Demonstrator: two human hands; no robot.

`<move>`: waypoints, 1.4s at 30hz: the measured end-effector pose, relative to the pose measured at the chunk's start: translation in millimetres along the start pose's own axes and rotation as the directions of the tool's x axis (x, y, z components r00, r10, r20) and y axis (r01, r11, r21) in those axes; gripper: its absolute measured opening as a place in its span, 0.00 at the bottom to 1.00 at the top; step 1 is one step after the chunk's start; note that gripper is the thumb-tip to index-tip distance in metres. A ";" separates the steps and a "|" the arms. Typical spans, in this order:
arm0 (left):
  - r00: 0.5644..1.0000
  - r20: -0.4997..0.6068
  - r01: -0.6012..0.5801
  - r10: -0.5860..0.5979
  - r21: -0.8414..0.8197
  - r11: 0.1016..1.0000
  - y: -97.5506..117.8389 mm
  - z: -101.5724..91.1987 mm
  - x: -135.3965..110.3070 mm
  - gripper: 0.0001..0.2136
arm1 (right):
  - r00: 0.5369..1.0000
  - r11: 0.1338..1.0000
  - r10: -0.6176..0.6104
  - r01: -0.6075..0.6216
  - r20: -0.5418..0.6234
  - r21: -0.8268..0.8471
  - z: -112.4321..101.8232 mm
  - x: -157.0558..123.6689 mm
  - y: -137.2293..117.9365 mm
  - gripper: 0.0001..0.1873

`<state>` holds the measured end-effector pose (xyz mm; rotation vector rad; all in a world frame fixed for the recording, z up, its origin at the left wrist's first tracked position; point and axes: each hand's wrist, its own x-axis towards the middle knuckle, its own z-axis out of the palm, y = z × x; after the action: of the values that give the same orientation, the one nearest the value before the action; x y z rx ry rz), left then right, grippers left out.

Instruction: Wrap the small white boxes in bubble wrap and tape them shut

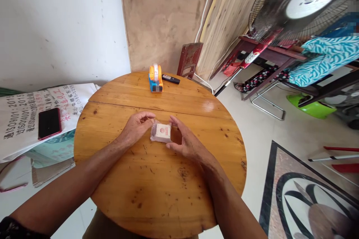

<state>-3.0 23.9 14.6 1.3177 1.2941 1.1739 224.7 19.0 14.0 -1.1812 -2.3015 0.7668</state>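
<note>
A small white box with red print (163, 131) lies on the round wooden table (157, 190), inside a clear plastic bag (153, 134) that bunches out on its left side. At the bag's upper left corner, my left hand (137, 127) has its thumb and forefinger pinched together on the plastic. My right hand (187, 140) is open around the box's right end, fingers spread. Its thumb tip is at the lower right corner and its forefinger is near the upper right one.
An orange and blue tape dispenser (156, 79) stands at the table's far edge beside a black remote-like object (171, 79). A phone (49, 123) lies on a printed white sack (22, 108) at left. A red chair (190, 59), a large fan (297, 3) and a seated person are beyond.
</note>
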 end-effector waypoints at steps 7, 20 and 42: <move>0.988 0.139 -0.067 0.074 -0.052 0.996 -7.8 5.4 1.2 0.19 | 0.999 0.999 0.028 -0.030 -0.037 -0.042 2.9 4.9 1.1 0.41; 0.986 -0.004 -0.163 0.164 -0.150 0.975 -10.3 -1.2 12.0 0.14 | 0.947 0.848 0.190 -0.025 -0.261 0.529 12.8 12.2 5.6 0.31; 0.950 -0.281 -0.104 0.135 0.121 0.987 -23.2 -3.9 37.6 0.08 | 0.771 0.840 0.369 -0.038 -0.519 0.541 27.0 26.6 15.7 0.21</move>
<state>-10.0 62.1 -6.9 1.3523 1.5185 1.4415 203.4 41.3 -13.0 -1.2132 -1.3347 0.8421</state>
